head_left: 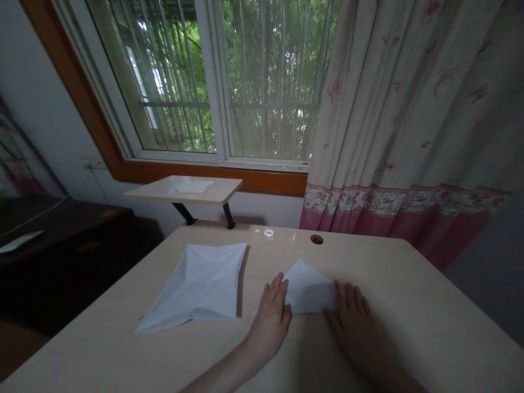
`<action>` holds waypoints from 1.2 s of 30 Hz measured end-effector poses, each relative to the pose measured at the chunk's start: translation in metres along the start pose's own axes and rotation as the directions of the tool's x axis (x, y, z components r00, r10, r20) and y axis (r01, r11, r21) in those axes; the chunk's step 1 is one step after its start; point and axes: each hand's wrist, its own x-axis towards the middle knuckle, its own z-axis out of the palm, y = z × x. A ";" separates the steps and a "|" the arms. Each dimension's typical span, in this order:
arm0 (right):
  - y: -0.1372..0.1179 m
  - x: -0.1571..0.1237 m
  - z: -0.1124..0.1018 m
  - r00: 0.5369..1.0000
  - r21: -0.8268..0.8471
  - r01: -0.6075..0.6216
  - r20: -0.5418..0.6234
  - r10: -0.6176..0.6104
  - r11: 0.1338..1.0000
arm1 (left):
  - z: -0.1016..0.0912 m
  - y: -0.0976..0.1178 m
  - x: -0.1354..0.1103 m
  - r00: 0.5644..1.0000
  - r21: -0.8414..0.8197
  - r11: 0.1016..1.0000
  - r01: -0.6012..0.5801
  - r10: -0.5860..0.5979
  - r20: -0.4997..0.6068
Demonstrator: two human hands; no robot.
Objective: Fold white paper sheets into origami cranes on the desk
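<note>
A folded sheet of white paper [310,289] lies on the desk between my hands, its far side coming to a point. My left hand [272,305] rests along its left edge with fingers stretched out. On the right edge, my right hand [350,311] lies with its fingers spread and partly over the paper. The paper's left and right corners are hidden under my hands. To the left, a larger creased white sheet [208,281] lies apart on the desk, its edges slightly raised.
The pale wooden desk [413,305] has a round cable hole [316,239] near its back edge. A small raised shelf [158,191] at the back left bears a white paper [192,185]. Behind are a barred window [221,109] and a long curtain [380,125].
</note>
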 end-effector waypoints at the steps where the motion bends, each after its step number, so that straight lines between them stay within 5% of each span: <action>1: -0.002 -0.001 -0.002 1.000 -0.009 0.006 0.000 -0.006 1.000 | 0.001 0.000 0.000 1.000 -0.002 1.000 -0.007 0.007 -0.008; 13: -0.004 -0.006 -0.024 0.999 0.191 0.043 -0.008 -0.042 0.981 | -0.009 -0.001 -0.002 0.988 -0.156 0.983 -0.100 0.080 -0.129; 24: -0.002 -0.008 -0.023 0.990 0.308 0.089 -0.128 -0.051 0.947 | -0.023 0.008 -0.003 0.968 -0.248 0.966 -0.077 0.013 -0.250; 36: -0.006 -0.006 -0.035 0.984 0.494 0.014 -0.162 0.076 0.870 | -0.030 0.013 -0.006 0.938 -0.300 0.936 -0.186 0.078 -0.339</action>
